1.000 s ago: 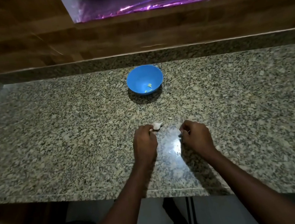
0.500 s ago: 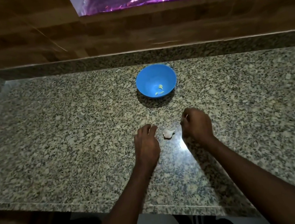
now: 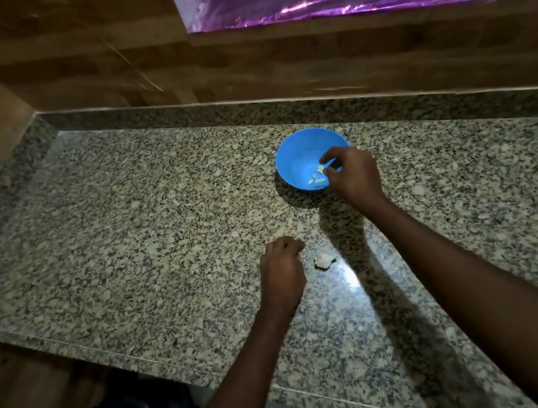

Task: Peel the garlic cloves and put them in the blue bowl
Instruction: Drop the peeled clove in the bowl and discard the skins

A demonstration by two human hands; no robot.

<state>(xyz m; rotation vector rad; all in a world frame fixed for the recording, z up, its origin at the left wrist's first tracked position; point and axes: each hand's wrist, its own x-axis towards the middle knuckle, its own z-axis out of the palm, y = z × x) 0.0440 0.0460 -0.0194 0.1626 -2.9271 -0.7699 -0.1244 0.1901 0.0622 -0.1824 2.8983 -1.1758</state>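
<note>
The left hand (image 3: 282,272) rests knuckles-up on the speckled granite table (image 3: 127,241), fingers curled under; whether it holds anything cannot be told. Just right of its fingertips lies a pale scrap of garlic skin (image 3: 324,260), apart from the hand. Farther off, the right hand (image 3: 353,174) reaches over the near-right rim of the blue bowl (image 3: 299,158), fingers bent with the tips close together inside it. Beside those fingertips, pale peeled garlic cloves (image 3: 316,178) lie in the bowl.
</note>
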